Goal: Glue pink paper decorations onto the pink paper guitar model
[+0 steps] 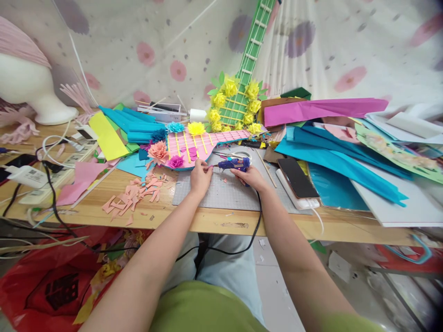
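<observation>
My right hand (249,177) is wrapped round the handle of a blue glue gun (235,164), whose nozzle points left. Just in front of that nozzle, my left hand (201,177) is closed in a pinch; what lies between the fingertips is too small to make out. Behind my left hand lies a pink paper guitar (204,144) with yellow strips and strings across it. Paper flowers sit along its left end, among them a coral flower (158,152), a magenta flower (176,161) and a yellow flower (196,128). Under both hands is a grey cutting mat (221,196).
A green guitar (251,57) with yellow flowers leans at the back. Coral paper scraps (133,193) lie left, near a power strip (55,173). A phone (298,177) and blue paper (339,161) are right. The gun's black cord (259,216) hangs over the table edge.
</observation>
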Motion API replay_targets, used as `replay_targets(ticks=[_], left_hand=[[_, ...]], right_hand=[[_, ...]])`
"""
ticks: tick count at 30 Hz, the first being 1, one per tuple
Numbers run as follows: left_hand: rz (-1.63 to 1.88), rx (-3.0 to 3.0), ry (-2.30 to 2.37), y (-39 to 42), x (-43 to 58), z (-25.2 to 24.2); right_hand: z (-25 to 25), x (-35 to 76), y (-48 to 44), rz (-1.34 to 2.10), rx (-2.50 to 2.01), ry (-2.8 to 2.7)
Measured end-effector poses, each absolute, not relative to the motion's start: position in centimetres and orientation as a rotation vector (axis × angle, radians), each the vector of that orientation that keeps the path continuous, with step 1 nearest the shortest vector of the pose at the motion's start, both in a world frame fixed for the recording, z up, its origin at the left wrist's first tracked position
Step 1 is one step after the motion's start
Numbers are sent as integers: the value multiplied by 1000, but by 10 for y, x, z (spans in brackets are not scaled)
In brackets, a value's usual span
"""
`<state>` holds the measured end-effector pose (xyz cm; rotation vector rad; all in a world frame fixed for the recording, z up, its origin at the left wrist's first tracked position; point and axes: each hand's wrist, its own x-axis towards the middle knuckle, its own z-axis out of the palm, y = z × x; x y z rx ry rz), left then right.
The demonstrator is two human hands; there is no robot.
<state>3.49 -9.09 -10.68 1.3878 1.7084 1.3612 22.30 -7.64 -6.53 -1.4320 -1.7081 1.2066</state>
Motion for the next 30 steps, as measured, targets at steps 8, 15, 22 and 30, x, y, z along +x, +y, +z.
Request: replay_targets(ticks=[8,15,22,30], left_hand=[[1376,1403,1703,-91,34,-108],[1376,1342,1657,-95,36,-100],[1469,1157,1446,-101,36,-90],[1524,1031,1429,-102,24,-81]], right_hand=[[-66,222,-76,1193,-1413,-1716],[-71,223,-72,1191,-1364,-1691],[-78,216,-58,1061,-1404,-1492],[-91,191,-32,649,-1658,-1512]])
